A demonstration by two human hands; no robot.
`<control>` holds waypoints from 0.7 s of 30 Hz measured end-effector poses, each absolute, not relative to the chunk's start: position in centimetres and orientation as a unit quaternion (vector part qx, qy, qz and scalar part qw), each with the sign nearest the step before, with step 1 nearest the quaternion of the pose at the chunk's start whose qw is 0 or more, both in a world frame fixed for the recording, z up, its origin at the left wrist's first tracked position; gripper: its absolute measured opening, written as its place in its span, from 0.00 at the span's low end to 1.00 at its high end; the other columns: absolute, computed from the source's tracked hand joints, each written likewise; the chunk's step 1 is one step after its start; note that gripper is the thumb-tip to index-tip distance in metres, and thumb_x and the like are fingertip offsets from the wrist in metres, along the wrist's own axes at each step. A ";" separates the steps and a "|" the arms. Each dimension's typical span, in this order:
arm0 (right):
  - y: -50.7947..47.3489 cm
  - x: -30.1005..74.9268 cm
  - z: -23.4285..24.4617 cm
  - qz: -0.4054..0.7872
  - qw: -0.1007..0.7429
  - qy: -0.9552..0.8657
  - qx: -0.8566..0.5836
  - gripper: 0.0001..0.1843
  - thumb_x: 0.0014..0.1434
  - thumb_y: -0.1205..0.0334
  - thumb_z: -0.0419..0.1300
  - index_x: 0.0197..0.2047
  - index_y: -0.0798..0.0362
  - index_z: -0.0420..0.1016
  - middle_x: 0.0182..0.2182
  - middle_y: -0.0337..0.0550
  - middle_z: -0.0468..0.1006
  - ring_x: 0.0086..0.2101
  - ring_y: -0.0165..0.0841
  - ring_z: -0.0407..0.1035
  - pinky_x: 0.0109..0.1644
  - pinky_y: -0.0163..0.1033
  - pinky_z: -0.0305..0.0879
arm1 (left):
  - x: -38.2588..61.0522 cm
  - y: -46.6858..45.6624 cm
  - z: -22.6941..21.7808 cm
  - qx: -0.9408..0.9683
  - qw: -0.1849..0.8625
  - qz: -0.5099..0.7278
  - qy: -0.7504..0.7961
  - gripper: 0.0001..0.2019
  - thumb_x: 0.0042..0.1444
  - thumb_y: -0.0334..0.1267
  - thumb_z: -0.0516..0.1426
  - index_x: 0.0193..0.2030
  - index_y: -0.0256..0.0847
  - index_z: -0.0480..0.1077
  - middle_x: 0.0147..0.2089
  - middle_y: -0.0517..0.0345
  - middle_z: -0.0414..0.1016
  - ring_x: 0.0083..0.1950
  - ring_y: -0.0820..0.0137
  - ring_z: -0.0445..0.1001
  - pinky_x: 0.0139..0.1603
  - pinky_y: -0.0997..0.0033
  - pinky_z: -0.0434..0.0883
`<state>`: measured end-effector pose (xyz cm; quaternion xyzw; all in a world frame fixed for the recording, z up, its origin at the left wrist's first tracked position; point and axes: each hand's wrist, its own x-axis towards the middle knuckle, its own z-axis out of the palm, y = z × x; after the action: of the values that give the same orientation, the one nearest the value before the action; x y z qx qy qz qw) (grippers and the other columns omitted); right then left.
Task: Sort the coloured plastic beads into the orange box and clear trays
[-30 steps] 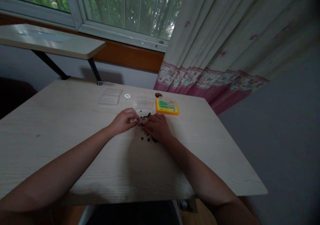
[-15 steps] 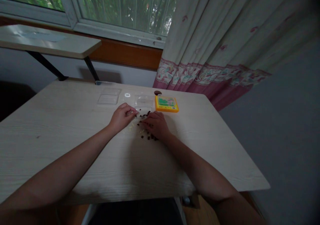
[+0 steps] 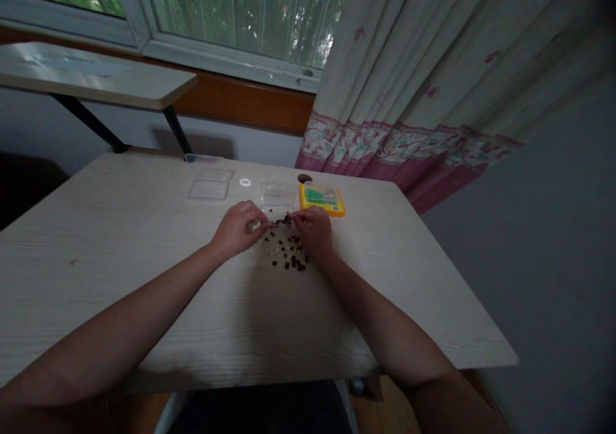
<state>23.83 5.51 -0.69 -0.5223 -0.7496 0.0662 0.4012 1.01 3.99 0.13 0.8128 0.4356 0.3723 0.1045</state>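
Small dark brown pieces [image 3: 294, 262] and several pale yellow bits [image 3: 275, 251] lie scattered on the table between my hands. On the left of the pile, my left hand [image 3: 240, 228] is closed, thumb and fingertips pinched together; what they hold, if anything, is too small to make out. My right hand [image 3: 314, 230] is closed too, its fingertips pinched at the upper right of the dark pieces, perhaps on one of them. Just beyond the pile stands a clear plastic box [image 3: 279, 194], close to both hands.
A yellow-orange case [image 3: 322, 199] with a green picture sits behind my right hand. Another clear plastic container [image 3: 209, 189] lies at the back left. The pale wooden table [image 3: 144, 293] ends near a curtain [image 3: 385, 100]; a raised shelf [image 3: 96, 78] overhangs its far left.
My right hand has moved up and right from the middle of the pile, uncovering more pieces. My left hand has shifted slightly right and down.
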 end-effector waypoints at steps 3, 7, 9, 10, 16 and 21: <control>5.6 24.0 -0.9 0.068 0.416 -0.739 -0.525 0.16 0.64 0.49 0.59 0.34 0.50 0.82 0.30 0.43 0.78 0.35 0.36 0.68 0.45 0.43 0.61 | 1.2 3.5 0.4 0.847 0.054 0.308 0.429 0.09 0.57 0.45 0.61 0.33 0.42 0.74 0.36 0.55 0.70 0.42 0.63 0.69 0.43 0.63 0.62; 5.6 23.9 -0.8 0.069 0.418 -0.736 -0.529 0.17 0.64 0.48 0.58 0.34 0.50 0.82 0.29 0.43 0.77 0.35 0.37 0.68 0.44 0.43 0.61 | 1.3 3.0 0.7 0.864 0.022 0.259 0.432 0.10 0.56 0.48 0.62 0.34 0.44 0.74 0.36 0.56 0.69 0.42 0.62 0.68 0.43 0.62 0.59; 5.6 23.9 -0.8 0.068 0.417 -0.736 -0.529 0.17 0.64 0.48 0.58 0.34 0.51 0.82 0.29 0.43 0.77 0.35 0.36 0.68 0.45 0.43 0.61 | 1.2 2.9 0.9 0.870 0.012 0.243 0.430 0.11 0.56 0.50 0.62 0.35 0.44 0.74 0.36 0.56 0.69 0.42 0.62 0.67 0.43 0.62 0.58; 5.6 23.8 -0.8 0.068 0.417 -0.736 -0.529 0.17 0.64 0.49 0.58 0.34 0.51 0.82 0.29 0.43 0.77 0.35 0.36 0.68 0.44 0.42 0.61 | 1.1 2.9 1.0 0.872 0.007 0.235 0.429 0.12 0.56 0.50 0.62 0.35 0.44 0.74 0.36 0.56 0.69 0.42 0.62 0.67 0.43 0.61 0.58; 5.9 24.0 -1.0 0.070 0.419 -0.733 -0.531 0.15 0.64 0.50 0.59 0.35 0.51 0.82 0.29 0.42 0.77 0.35 0.36 0.67 0.44 0.42 0.61 | 0.8 2.8 1.2 0.880 -0.010 0.209 0.426 0.12 0.55 0.50 0.62 0.35 0.44 0.74 0.36 0.56 0.69 0.43 0.61 0.68 0.42 0.61 0.58; 5.8 24.0 -0.8 0.073 0.417 -0.733 -0.532 0.15 0.64 0.51 0.60 0.34 0.51 0.82 0.29 0.43 0.77 0.35 0.36 0.67 0.44 0.42 0.61 | 1.0 2.6 1.0 0.887 -0.018 0.206 0.412 0.10 0.57 0.48 0.61 0.35 0.45 0.74 0.36 0.56 0.70 0.43 0.61 0.68 0.42 0.61 0.57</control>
<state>23.97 5.76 -0.85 -0.5320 -0.7332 0.0735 0.4172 1.03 2.61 1.04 0.8873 0.4124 0.2056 -0.0180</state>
